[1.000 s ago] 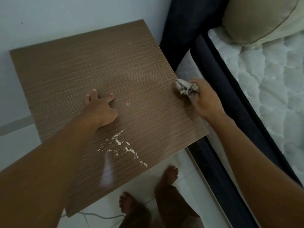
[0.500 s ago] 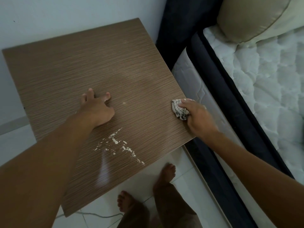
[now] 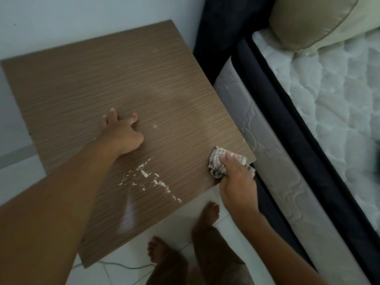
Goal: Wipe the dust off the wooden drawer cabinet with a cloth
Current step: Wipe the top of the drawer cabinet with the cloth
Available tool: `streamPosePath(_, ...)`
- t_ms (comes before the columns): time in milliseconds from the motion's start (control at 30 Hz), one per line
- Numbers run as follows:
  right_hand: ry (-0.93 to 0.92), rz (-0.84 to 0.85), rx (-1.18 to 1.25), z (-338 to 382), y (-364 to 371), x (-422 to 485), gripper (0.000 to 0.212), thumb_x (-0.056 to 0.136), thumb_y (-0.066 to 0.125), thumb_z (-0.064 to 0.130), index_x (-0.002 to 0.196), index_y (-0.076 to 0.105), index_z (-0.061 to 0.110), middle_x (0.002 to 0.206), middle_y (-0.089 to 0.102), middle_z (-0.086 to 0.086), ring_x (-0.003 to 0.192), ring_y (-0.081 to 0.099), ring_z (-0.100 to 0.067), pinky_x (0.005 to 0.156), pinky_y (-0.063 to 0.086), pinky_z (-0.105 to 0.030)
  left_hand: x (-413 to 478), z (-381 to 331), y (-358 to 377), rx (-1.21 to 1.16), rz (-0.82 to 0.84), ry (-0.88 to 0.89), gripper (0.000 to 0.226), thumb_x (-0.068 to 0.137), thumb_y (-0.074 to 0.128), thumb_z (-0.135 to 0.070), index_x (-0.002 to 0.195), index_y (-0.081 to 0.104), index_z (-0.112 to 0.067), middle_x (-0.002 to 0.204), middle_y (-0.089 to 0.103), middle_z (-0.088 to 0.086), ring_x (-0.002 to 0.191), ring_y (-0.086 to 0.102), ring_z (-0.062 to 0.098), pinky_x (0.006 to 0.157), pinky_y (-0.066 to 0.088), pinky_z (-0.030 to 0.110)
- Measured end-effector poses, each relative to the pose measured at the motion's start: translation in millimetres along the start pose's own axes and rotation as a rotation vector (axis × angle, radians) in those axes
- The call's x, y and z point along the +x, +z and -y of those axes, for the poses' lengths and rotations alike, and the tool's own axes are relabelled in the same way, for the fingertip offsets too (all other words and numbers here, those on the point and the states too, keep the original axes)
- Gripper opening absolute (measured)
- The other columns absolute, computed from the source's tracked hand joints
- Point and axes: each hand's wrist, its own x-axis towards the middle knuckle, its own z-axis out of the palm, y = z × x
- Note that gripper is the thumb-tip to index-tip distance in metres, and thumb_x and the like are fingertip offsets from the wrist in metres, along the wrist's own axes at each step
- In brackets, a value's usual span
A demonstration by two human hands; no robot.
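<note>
I look down on the brown wood-grain top of the drawer cabinet [image 3: 115, 79]. My right hand [image 3: 236, 182] presses a crumpled checked cloth [image 3: 216, 163] onto the top at its near right corner, fingers closed over the cloth. My left hand [image 3: 121, 132] rests flat on the middle of the top with fingers spread and nothing in it. A trail of whitish dust crumbs [image 3: 148, 177] lies on the wood between the two hands, near the front edge. One small white speck [image 3: 154, 126] sits just right of my left hand.
A bed with a quilted white mattress [image 3: 329, 103] and dark frame [image 3: 292, 124] stands close along the cabinet's right side, a beige pillow [image 3: 308, 19] at its head. The wall is behind the cabinet. My bare feet [image 3: 207, 214] stand on white floor tiles, with a thin cable [image 3: 123, 266] nearby.
My right hand has dragged the cloth along the cabinet's right edge toward me, from mid-edge to the near right corner. My left hand has stayed put.
</note>
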Motion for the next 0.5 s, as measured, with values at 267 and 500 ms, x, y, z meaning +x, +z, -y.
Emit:
streamPosePath(267, 0.101, 0.119, 0.124, 47, 23, -43, 0.059, 0.094, 0.044, 0.007, 0.146, 0.034, 0.033, 0.157, 0.018, 0.014, 0.146, 0.014, -0.007, 0.119, 0.023, -0.041, 0, -1, 1, -0.003, -0.002, -0.011, 0.068, 0.092, 0.051, -0.031, 0.152, 0.019, -0.04, 0.162, -0.013, 0.001, 0.148, -0.015, 0.026, 0.118, 0.008, 0.054)
streamPosePath(500, -0.034, 0.309, 0.26, 100, 33, -76, 0.059, 0.096, 0.039, 0.006, 0.147, 0.032, 0.035, 0.158, 0.021, 0.016, 0.145, 0.018, -0.005, 0.119, 0.017, -0.029, -1, -1, 1, 0.007, 0.003, -0.018, 0.068, 0.092, 0.05, -0.031, 0.151, 0.018, -0.04, 0.162, -0.014, 0.001, 0.148, -0.016, 0.026, 0.118, 0.007, 0.054)
